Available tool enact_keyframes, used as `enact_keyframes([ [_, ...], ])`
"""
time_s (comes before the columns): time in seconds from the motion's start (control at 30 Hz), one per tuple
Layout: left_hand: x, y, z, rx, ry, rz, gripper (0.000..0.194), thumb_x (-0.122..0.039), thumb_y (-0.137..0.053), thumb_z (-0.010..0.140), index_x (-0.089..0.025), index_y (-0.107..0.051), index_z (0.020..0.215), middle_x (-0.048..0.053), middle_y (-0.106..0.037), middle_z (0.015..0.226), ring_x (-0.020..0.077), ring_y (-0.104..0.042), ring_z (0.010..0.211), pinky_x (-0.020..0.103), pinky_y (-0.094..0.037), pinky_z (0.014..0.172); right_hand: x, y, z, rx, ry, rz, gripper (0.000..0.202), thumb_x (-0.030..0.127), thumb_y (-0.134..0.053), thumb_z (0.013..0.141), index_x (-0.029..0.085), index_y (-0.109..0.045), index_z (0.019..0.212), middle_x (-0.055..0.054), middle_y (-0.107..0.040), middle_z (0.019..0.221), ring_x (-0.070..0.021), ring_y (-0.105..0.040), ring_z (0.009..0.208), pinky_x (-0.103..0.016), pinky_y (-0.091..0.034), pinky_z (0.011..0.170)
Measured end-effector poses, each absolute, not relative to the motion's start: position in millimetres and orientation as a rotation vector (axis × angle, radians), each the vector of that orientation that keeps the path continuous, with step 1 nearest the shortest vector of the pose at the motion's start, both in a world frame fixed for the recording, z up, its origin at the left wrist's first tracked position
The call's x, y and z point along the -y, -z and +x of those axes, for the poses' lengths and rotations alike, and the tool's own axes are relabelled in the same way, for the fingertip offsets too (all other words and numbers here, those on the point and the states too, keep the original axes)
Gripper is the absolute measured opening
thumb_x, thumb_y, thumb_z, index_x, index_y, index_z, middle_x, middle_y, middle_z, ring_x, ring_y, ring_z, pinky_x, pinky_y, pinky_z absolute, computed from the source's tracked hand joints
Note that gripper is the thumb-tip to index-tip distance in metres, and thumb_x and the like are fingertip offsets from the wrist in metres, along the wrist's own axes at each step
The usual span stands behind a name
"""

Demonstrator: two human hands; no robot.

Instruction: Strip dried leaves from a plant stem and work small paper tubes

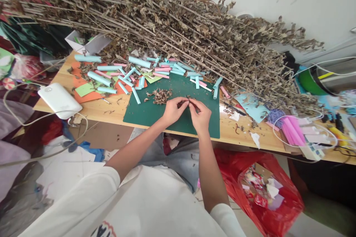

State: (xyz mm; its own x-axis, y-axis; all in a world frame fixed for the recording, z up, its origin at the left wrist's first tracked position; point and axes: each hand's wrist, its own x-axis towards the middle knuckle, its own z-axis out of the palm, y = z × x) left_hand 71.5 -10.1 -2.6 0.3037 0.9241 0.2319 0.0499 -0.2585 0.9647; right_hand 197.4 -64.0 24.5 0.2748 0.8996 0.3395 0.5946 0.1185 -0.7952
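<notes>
Over a dark green mat (150, 113), my left hand (175, 110) and my right hand (199, 113) meet at the fingertips. Both hands are closed in a pinch; whatever lies between the fingertips is too small to make out. Just left of my left hand is a small pile of dry brown leaf bits (161, 96) on the mat. Several light blue paper rolls (99, 79) and pink paper rolls (161, 69) lie scattered along the mat's back edge and to its left.
Long dried leafy stalks (167, 18) stretch across the back of the wooden table (94, 113). A white power bank (59, 100) with a cable sits at the left edge. Purple yarn (276, 117) and pink paper (293, 130) lie right. A red bag (278, 211) of scraps stands below.
</notes>
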Motion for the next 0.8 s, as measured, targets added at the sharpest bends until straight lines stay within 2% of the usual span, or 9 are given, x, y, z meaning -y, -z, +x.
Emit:
enact_keyframes([
  [0.17,11,3,71,-0.895,-1.108,1.566,0.019,-0.028,-0.06,0.088,-0.016,-0.074,0.093,0.006,-0.074,0.089,0.0156,-0.066,0.074,0.026,-0.053,0.07,62,-19,201,1.335,-0.383,-1.609,0.021,0.031,-0.06,0.088,0.02,-0.075,0.097,-0.006,-0.075,0.093,-0.0187,-0.07,0.083,-0.033,-0.057,0.08],
  [0.5,10,5,72,-0.835,-1.11,1.507,0.018,-0.023,-0.062,0.086,-0.017,-0.073,0.1,0.005,-0.074,0.095,0.016,-0.069,0.082,0.028,-0.055,0.08,60,-20,207,1.443,-0.392,-1.584,0.023,0.025,-0.057,0.088,0.022,-0.074,0.104,-0.007,-0.073,0.104,-0.0201,-0.068,0.096,-0.035,-0.055,0.088],
  [0.67,10,8,72,-0.9,-1.08,1.536,0.017,-0.025,-0.064,0.085,-0.017,-0.074,0.096,0.005,-0.075,0.091,0.0159,-0.069,0.077,0.026,-0.054,0.075,61,-23,208,1.467,-0.352,-1.641,0.019,0.027,-0.057,0.088,0.02,-0.074,0.092,-0.006,-0.073,0.089,-0.0185,-0.068,0.08,-0.031,-0.055,0.075],
  [0.8,9,9,73,-0.909,-1.063,1.597,0.015,-0.026,-0.063,0.086,-0.018,-0.074,0.092,0.003,-0.074,0.082,0.0141,-0.067,0.07,0.024,-0.052,0.069,62,-21,205,1.553,-0.233,-1.676,0.019,0.023,-0.053,0.089,0.019,-0.071,0.089,-0.006,-0.072,0.088,-0.0191,-0.066,0.081,-0.033,-0.053,0.079],
])
